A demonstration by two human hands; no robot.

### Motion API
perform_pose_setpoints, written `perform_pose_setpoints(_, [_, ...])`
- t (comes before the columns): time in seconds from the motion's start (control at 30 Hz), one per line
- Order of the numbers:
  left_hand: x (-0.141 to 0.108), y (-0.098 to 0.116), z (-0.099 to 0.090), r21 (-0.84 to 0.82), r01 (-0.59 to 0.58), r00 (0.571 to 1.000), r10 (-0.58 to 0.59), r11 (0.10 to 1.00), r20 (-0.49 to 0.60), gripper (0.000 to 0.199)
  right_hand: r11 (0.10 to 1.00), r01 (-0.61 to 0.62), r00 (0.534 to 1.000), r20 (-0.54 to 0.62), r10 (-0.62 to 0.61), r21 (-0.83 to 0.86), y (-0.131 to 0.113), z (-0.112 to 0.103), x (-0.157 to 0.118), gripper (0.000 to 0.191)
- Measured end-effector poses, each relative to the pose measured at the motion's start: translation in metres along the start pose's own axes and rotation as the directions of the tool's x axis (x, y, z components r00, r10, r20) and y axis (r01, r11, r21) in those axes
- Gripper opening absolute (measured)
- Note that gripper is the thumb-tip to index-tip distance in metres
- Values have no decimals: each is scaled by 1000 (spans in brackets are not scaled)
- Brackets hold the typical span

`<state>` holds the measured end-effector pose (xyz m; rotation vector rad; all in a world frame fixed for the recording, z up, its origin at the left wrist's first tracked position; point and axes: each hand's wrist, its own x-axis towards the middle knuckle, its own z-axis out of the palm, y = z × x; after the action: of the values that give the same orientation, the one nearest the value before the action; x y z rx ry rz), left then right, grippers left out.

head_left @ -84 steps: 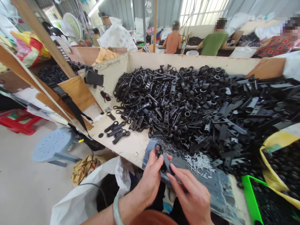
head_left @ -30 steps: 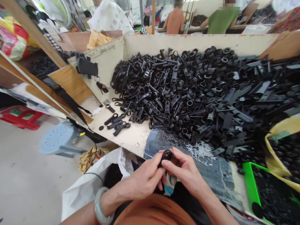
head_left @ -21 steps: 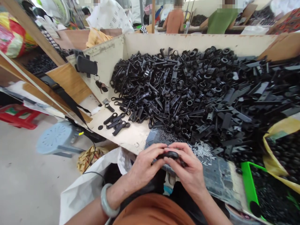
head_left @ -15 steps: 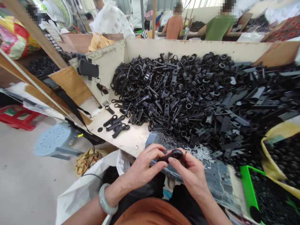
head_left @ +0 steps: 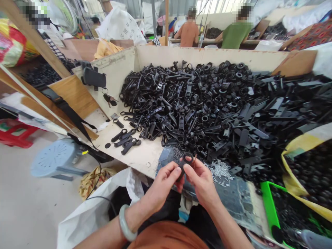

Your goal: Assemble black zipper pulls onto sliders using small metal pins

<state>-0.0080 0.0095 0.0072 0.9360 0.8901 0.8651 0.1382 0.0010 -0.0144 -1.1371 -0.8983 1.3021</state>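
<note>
Between my two hands, just above the near edge of the work surface, is a black plastic handle piece with a ring end (head_left: 187, 158). My left hand (head_left: 166, 178) pinches its lower, bar-shaped part between thumb and fingers. My right hand (head_left: 199, 176) grips it near the ring, thumb on the front face. The ring points up and away from me. Beyond the hands lie a heap of small dark metal pins (head_left: 178, 152) and a pile of silvery pins (head_left: 220, 172) on a blue-grey mat (head_left: 230, 197).
A large heap of black plastic parts (head_left: 181, 103) fills the pale wooden tray (head_left: 207, 55). Several similar handles (head_left: 127, 141) lie at left. To the right stand a green bin (head_left: 267, 200) and a yellow-rimmed sack (head_left: 290, 148). A blue stool (head_left: 53, 157) is left; people sit beyond.
The handle piece has turned from lying nearly sideways to ring end up. My left hand has shifted its grip onto the lower part, and the view has moved slightly.
</note>
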Motion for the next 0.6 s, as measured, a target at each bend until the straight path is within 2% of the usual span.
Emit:
perform_pose_setpoints(0.07, [1, 3, -1, -282, 131, 990, -113, 950, 80, 36, 995, -73, 995, 67, 68, 74, -1, 0, 0, 48])
perform_pose_setpoints(0.1, [1, 3, -1, -355, 170, 984, -142, 919, 104, 36, 991, -98, 992, 88, 90, 87, -1, 1, -1, 50])
perform_pose_setpoints(0.2, [-1, -1, 0, -381, 216, 976, -190, 899, 105, 37, 987, -143, 984, 115, 135, 66, -1, 7, -4, 49])
perform_pose_setpoints(0.3, [-4, -5, -5, -249, 200, 980, -195, 948, 44, 40, 992, -118, 981, 148, 124, -52, 3, 3, -5, 42])
perform_pose_setpoints(0.37, [-5, -3, -19, 13, 109, 993, -108, 994, -57, 37, 978, 0, 988, 153, 32, -206, 9, -7, -4, 36])
perform_pose_setpoints(0.4, [-5, -1, -32, 201, 34, 990, -5, 979, -144, 34, 958, 40, 989, 147, 2, -284, 13, -13, -3, 37])
perform_pose_setpoints(0.43, [-5, 3, -46, 410, -31, 964, 136, 911, -229, 30, 937, 49, 992, 127, -5, -346, 16, -19, -1, 39])
perform_pose_setpoints(0.47, [-6, 8, -63, 608, -63, 904, 303, 791, -301, 25, 922, 62, 994, 102, -24, -383, 19, -23, 1, 40])
perform_pose_setpoints(0.5, [-7, 12, -80, 759, -57, 823, 460, 648, -332, 21, 910, 71, 994, 109, -29, -409, 20, -25, 3, 40])
perform_pose_setpoints(0.53, [-8, 16, -97, 866, -2, 768, 555, 500, -319, 17, 900, 82, 993, 116, -35, -429, 20, -26, 4, 39])
perform_pose_setpoints(0.6, [-8, 20, -127, 956, 173, 716, 636, 238, -288, 12, 878, 113, 987, 157, -43, -465, 16, -21, 7, 36])
